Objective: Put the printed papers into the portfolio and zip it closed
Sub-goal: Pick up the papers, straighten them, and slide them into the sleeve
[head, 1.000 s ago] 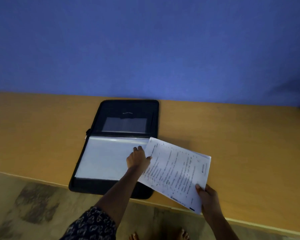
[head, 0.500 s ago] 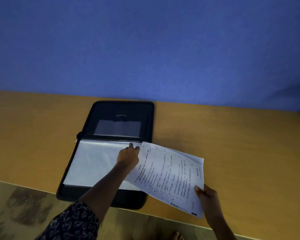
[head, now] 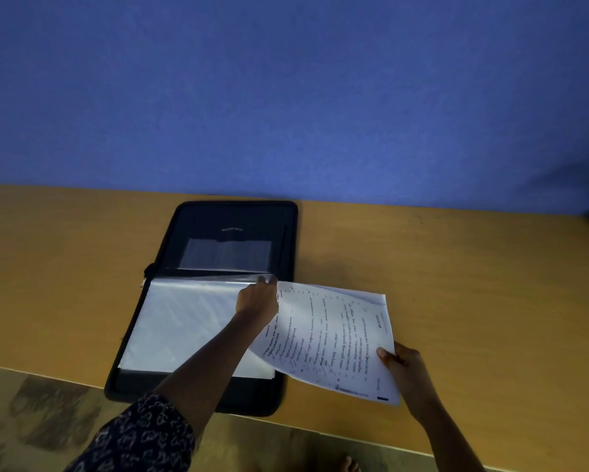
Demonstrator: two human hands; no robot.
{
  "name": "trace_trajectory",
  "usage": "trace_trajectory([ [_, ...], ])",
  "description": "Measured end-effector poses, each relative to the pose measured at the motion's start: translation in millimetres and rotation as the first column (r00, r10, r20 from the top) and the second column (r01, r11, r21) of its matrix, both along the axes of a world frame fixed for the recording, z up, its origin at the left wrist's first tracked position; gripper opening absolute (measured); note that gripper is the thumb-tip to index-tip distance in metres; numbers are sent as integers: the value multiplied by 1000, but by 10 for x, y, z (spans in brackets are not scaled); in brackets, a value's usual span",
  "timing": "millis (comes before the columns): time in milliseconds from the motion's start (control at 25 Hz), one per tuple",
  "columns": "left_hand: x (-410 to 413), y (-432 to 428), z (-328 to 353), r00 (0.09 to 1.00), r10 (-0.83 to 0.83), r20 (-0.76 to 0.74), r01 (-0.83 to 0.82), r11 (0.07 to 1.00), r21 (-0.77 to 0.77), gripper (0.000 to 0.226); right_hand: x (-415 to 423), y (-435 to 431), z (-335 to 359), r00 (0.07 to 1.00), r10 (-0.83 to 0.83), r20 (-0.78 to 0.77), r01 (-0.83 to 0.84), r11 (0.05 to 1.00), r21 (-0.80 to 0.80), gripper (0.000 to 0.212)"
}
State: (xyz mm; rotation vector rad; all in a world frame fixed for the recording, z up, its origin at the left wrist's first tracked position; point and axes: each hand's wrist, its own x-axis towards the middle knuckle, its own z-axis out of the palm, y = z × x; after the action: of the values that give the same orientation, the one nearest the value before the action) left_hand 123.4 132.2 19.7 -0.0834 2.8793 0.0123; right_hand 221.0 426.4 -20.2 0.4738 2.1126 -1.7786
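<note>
While open flat, black portfolio [head: 218, 233] with clear sleeves [head: 184, 328]; left hand [head: 257, 298] fingers pinching sleeve edge, right hand [head: 403, 366] fingers pinching printed papers [head: 330, 335].

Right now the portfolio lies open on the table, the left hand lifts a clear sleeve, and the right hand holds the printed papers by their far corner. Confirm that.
Wrong in one respect: the head view shows the right hand gripping the printed papers at their near corner, not the far one. The portfolio does lie open on the table, and the left hand does lift the clear sleeve.

Open portfolio [head: 215, 301] occupies the counter [head: 473, 284] centre-left; printed papers [head: 334, 338] overhang its right edge; counter lies bare far right and left.
</note>
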Motion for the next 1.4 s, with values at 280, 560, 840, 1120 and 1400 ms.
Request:
trace_trajectory([
  [280, 352, -112, -113, 999, -29, -27, 30, 999, 14, 62, -42, -7, -126, 980, -63, 188, 88, 987, -132, 24],
  [560, 452, -60, -148, 998, -28, 65, 34, 994, -99, 42, -9, -119, -152, 971, -71, 228, 112, 979, -173, 34],
  [840, 215, 162, -185, 990, 76, 119, -53, 981, -189, 76, -74, -93, -176, 979, -36, 201, 70, 984, -165, 32],
  [1120, 177, 283, -230, 977, 127, 172, -73, 955, -288, 97, -77, -104, -121, 986, 5, 169, 27, 983, -183, 30],
  [1400, 208, 297, -192, 987, 36, 155, 26, 924, -381, 78, -42, -117, -140, 984, -13, 180, 50, 978, -201, 35],
])
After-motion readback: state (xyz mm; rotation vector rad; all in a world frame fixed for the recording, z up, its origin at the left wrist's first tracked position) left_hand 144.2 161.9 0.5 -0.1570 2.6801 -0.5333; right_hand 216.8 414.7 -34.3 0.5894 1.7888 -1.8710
